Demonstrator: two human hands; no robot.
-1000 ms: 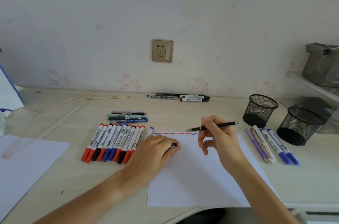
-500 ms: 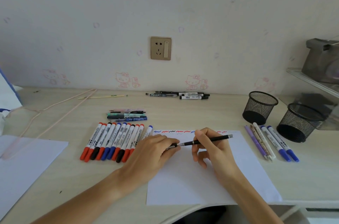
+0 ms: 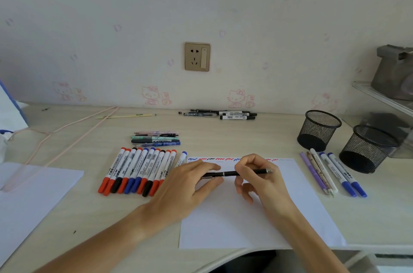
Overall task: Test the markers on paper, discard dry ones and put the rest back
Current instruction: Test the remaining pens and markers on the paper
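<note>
A thin black pen [image 3: 232,173] lies level above the white test paper [image 3: 245,216]. My right hand [image 3: 259,181] pinches its barrel near the middle. My left hand [image 3: 190,185] pinches the pen's cap end, where the black cap meets the barrel. Red, blue and black scribbles run along the paper's far edge. A row of several whiteboard markers [image 3: 138,170] with red, blue and black caps lies left of the paper. A second group of several pens and markers [image 3: 330,174] lies to the paper's right.
Two black mesh cups [image 3: 318,130] [image 3: 366,149] stand at the right. Several pens [image 3: 156,138] lie behind the marker row, and more pens [image 3: 223,114] lie by the wall. A second sheet [image 3: 29,201] lies at the left with a pink wire hanger [image 3: 51,136] across it.
My right hand brought the black pen down and left from above the paper's far edge. Its front end now meets the cap held in my left hand.
</note>
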